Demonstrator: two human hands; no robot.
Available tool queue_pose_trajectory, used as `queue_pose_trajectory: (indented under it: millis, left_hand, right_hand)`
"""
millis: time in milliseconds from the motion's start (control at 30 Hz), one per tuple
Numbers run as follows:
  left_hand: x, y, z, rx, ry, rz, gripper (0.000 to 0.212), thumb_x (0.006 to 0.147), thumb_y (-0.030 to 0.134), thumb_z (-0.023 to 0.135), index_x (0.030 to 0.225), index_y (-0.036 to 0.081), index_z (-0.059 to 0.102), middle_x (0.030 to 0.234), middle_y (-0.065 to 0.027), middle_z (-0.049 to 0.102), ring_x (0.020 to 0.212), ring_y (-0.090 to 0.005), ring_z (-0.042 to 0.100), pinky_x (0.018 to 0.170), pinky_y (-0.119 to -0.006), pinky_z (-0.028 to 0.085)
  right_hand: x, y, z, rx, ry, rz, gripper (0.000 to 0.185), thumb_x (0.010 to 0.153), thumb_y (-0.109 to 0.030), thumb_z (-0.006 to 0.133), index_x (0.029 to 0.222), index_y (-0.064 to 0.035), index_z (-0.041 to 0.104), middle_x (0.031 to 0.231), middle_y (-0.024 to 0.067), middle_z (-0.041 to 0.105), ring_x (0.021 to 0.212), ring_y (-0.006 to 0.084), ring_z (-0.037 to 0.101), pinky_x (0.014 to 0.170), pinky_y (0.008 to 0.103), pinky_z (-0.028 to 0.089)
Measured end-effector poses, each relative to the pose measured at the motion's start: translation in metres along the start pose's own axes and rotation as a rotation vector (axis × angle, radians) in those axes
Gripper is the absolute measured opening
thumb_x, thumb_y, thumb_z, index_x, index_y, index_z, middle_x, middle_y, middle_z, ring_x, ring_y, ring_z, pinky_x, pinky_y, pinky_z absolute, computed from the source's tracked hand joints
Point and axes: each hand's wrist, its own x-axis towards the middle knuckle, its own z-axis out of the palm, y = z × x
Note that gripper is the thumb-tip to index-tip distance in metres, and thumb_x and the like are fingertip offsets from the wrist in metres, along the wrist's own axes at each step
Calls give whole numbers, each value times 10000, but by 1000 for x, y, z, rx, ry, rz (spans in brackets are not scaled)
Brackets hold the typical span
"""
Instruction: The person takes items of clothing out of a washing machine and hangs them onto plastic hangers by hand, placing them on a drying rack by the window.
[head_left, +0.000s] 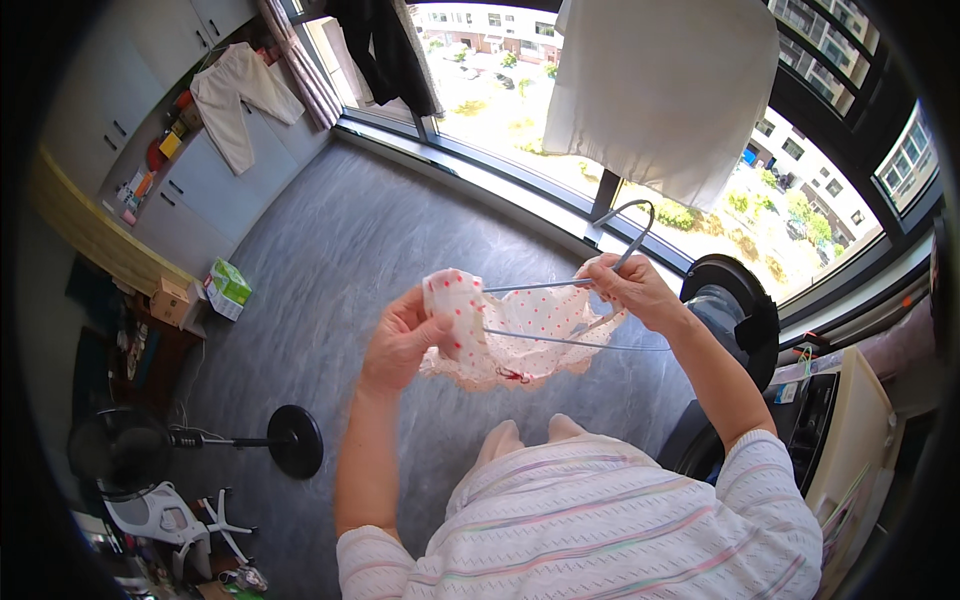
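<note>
A white garment with red dots (536, 315) and a lace-like edge hangs between my hands at chest height. My left hand (405, 337) pinches its left end between thumb and fingers. A grey-blue wire clothes hanger (562, 343) passes into the garment, with one end hidden inside the cloth. In my right hand (626, 289) the hanger is gripped near its neck, and its hook (643, 217) points up and away from me. A small red bow (514, 375) shows at the garment's lower edge.
White cloth (660, 97) and dark trousers (382, 52) hang before the window. White trousers (240, 97) hang against the cabinets at left. A standing fan's round base (295, 441) is on the grey floor (337, 247). Beside my right arm stands a front-loading washing machine (724, 322).
</note>
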Motion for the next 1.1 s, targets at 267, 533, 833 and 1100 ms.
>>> queue_pose_trajectory:
  millis: [267, 533, 833, 1100]
  left_hand:
    - [-37, -13, -23, 297, 52, -120, 247, 787, 105, 620, 1006, -6, 597, 862, -54, 635, 767, -132, 593, 699, -270, 477]
    - [-14, 42, 18, 1500, 250, 629, 152, 687, 83, 683, 823, 32, 640, 626, -80, 530, 607, -183, 539, 567, -277, 420]
    - [-9, 39, 1, 1276, 35, 428, 93, 676, 66, 688, 763, 54, 657, 568, -52, 477, 453, -155, 449, 417, -266, 334]
    - [-16, 60, -31, 1148, 168, 398, 105, 728, 34, 668, 817, -18, 648, 592, -3, 437, 503, -65, 386, 437, -221, 286]
  right_hand:
    - [-1, -12, -1, 33, 3, -67, 266, 872, -290, 539, 830, -48, 639, 676, -41, 502, 567, 14, 376, 479, 172, 302]
    - [5, -21, 15, -78, -137, -202, 240, 868, -237, 550, 846, -20, 650, 789, -18, 543, 751, 66, 461, 677, 220, 396]
    - [15, -8, -64, 331, -109, 85, 297, 806, -204, 629, 1027, -7, 601, 881, 47, 609, 756, 82, 514, 667, 214, 417]
    - [0, 40, -118, 464, 292, 250, 249, 796, -30, 582, 1034, 39, 556, 869, 109, 626, 692, 116, 600, 564, 193, 488]
